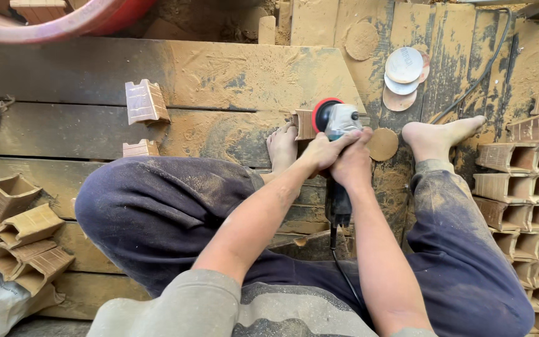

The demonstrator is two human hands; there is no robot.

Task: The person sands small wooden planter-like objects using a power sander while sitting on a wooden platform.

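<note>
While both hands, left hand and right hand, grip it, the dusty grey grinder shows a red guard.

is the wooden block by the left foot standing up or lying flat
Lying flat, it seems: the ridged wooden block rests with a broad grooved face up on the dusty plank, apart from both hands.

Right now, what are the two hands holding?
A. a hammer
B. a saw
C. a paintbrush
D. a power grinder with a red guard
D: the left hand and the right hand both grip a grey power grinder with a red guard, pressed against a small wooden piece on the dusty planks.
</note>
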